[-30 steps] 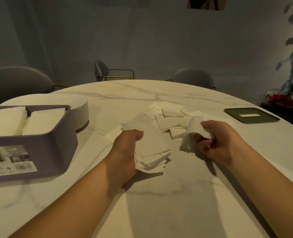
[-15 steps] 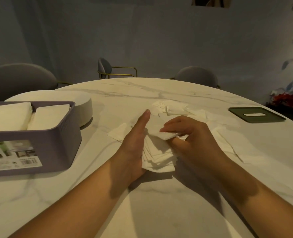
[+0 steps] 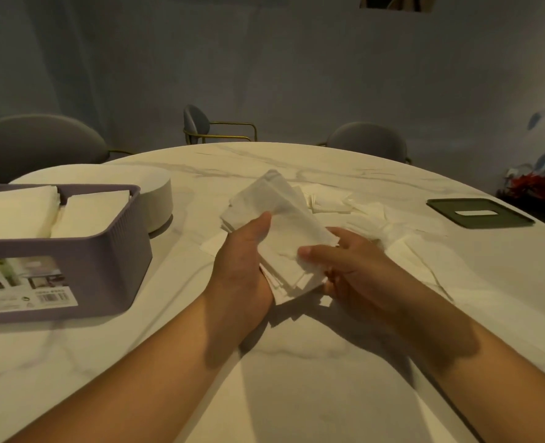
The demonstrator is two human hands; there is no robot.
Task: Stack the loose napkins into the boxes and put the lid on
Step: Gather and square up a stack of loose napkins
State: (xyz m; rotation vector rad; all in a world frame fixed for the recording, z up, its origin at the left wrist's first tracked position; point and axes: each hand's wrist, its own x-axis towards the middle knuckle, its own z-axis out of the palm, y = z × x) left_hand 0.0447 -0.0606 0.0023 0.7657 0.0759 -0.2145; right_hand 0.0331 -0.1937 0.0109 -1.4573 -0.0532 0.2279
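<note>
Both hands, the left hand (image 3: 242, 266) and right hand (image 3: 357, 266), grip a napkin stack (image 3: 280, 225) right of the purple box (image 3: 72, 251) on the surface (image 3: 296, 378).

I sit in a dim dining room: a round marble bench (image 3: 296, 394), padded grey chairs (image 3: 367, 139) drawn around it, a flowering plant (image 3: 533, 183) beside the wall.

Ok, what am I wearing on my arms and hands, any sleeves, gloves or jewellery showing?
Nothing worn shows. The left hand and right hand are bare, without gloves, and no rings can be seen on the fingers in view. The left forearm and right forearm are bare to the picture's edge, with no sleeve, watch or bracelet.
</note>
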